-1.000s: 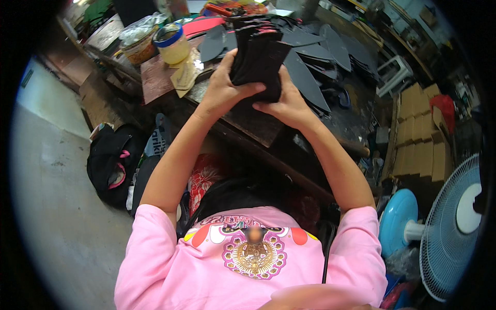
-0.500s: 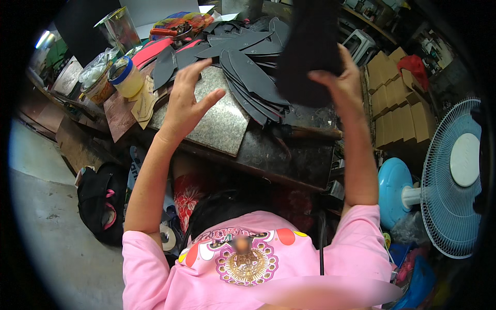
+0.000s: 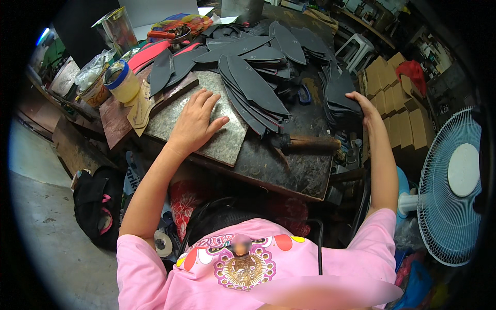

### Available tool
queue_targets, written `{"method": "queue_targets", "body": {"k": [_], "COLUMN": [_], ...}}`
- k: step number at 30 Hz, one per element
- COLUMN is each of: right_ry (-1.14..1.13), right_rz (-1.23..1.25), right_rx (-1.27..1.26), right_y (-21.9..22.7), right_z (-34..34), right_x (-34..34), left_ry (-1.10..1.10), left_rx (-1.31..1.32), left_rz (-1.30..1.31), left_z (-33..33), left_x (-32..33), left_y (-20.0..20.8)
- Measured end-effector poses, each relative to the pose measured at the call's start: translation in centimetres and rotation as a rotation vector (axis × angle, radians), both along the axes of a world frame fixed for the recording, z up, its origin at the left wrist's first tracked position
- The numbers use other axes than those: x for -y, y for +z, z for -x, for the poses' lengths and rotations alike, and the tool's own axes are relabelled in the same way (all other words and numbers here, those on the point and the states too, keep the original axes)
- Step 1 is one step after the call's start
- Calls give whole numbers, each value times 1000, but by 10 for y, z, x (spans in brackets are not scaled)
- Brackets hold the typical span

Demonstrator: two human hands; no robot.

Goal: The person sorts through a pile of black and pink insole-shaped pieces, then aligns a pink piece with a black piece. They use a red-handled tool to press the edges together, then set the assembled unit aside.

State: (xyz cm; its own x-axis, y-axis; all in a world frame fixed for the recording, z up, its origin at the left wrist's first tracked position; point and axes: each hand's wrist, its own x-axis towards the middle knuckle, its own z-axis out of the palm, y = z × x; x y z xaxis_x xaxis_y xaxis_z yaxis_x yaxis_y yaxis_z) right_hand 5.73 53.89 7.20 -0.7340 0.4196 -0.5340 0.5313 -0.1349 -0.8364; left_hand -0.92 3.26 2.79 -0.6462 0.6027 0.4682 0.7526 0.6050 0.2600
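My left hand [image 3: 197, 121] is open, fingers stretched and thumb apart, over the speckled stone slab [image 3: 222, 132] at the table's front. My right hand [image 3: 367, 109] is at the right edge of a stack of dark grey cut pieces [image 3: 341, 90], its fingertips on the edge of the top piece; the other fingers are partly hidden. Left of that stack, a fanned pile of long, pointed dark grey pieces [image 3: 258, 85] overlaps the slab's far right side. A knife-like tool with a worn wooden handle [image 3: 312, 143] lies in front of the pile.
On the left stand a jar with a blue rim [image 3: 123, 82], a tub [image 3: 95, 90] and a metal can [image 3: 116, 31]. Card patterns [image 3: 140, 114] lie beside the slab. Blue-handled scissors [image 3: 304, 94] lie mid-table. To the right are brown cartons [image 3: 400, 121] and a fan [image 3: 449, 191].
My right hand has brought a large dark piece down and to the right, onto the right-hand stack. My left hand has lowered toward the slab.
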Motion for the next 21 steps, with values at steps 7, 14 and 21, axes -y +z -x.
{"method": "queue_targets", "body": {"k": [7, 14, 21], "right_ry": [0, 75, 177], "right_rz": [-100, -431, -779], "right_rx": [-53, -80, -123], "right_y": [-3, 0, 7], "right_z": [75, 103, 107], "right_x": [-2, 0, 0], "left_ry": [13, -5, -7], "left_rx": [77, 69, 59], "left_rz": [-15, -67, -66], "left_z": [0, 3, 3], "left_x": [2, 2, 3], "left_y": [2, 1, 0]}}
